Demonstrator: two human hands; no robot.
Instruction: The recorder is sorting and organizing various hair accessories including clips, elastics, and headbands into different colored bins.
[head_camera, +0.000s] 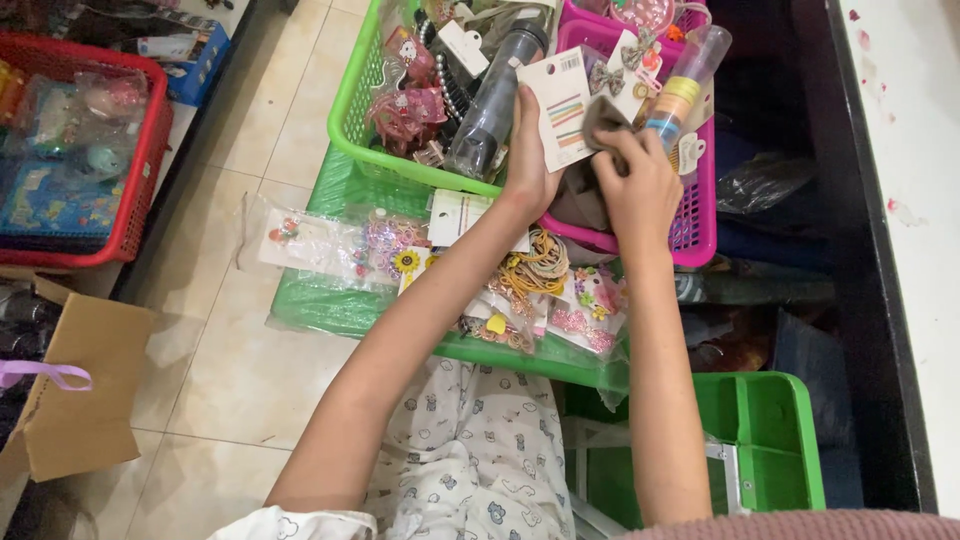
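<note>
A red basket (140, 180) sits at nine o'clock on the tiled floor (250, 370), a cardboard box (80, 400) below it. The left hand (527, 165) pinches a white hair-clip card (562, 120) over the green basket (350, 120); at one o'clock, the right hand (640, 185) grips dark cloth (603, 118) by the pink basket (695, 235).

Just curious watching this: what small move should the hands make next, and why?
Probably lower the white card of hair clips into the pink basket: the left hand holds it right above, while the right hand pinches a small dark piece against it.

Baskets (345, 120) on tiled floor (250, 370)
</note>
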